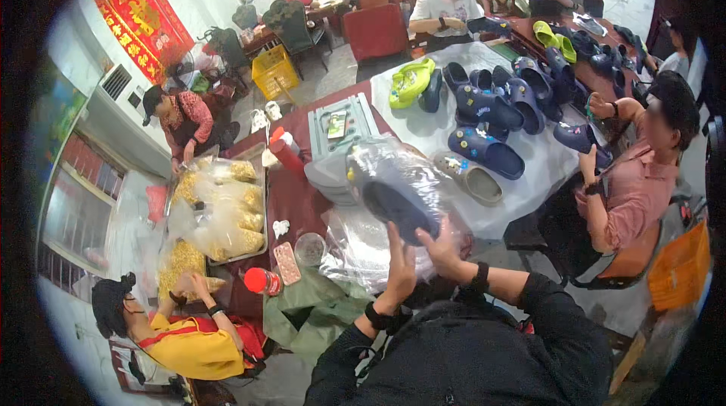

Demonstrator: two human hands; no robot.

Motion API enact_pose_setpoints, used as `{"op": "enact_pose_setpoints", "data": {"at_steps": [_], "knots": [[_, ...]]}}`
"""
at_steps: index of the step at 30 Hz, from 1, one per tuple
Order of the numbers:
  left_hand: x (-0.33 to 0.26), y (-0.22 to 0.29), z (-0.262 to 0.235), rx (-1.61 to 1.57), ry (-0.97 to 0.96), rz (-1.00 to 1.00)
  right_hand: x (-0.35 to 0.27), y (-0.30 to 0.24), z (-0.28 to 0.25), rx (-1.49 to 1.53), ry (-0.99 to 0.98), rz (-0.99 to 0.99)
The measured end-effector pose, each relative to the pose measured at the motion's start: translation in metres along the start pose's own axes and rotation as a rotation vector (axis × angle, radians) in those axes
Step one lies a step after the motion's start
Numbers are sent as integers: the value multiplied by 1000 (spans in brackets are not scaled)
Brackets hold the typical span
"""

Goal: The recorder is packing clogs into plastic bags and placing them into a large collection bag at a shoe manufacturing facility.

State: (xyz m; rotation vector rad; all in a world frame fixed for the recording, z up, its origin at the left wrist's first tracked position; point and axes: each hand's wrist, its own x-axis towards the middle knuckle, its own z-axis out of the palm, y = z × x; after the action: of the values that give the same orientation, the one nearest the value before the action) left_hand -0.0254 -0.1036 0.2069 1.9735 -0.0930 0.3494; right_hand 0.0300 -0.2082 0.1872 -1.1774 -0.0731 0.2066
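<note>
A dark blue clog (399,205) in a clear plastic bag (378,171) is gripped by the left hand (401,264) and right hand (442,251) above the surface (295,202).

A single view, worn on the person's head, looks steeply down and forward over the wearer's own dark sleeves, which enter from the lower edge; it sits close to the raised hands and farther from the bench (302,202) beyond; the fisheye lens bends straight edges toward a round black rim; the bench's near edge lies just past the hands, its far end toward the top.
</note>
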Motion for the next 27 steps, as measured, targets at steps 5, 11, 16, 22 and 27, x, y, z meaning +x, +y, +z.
{"op": "enact_pose_setpoints", "data": {"at_steps": [5, 11, 16, 22, 27], "knots": [[-6, -40, -8, -527, -5, -544, -12, 15, 4, -389, -212, -203], [-28, -68, 6, -442, 21, -391, -16, 47, -14, -642, -253, -147], [-21, -40, 3, -649, 265, -482, -14, 31, 0, -739, -445, -206], [-21, -34, 2, -733, 304, -525, -12, 89, -16, -726, -509, -338], [-12, -32, -9, -846, 162, -402, -7, 28, -11, -610, -585, -558]]}}
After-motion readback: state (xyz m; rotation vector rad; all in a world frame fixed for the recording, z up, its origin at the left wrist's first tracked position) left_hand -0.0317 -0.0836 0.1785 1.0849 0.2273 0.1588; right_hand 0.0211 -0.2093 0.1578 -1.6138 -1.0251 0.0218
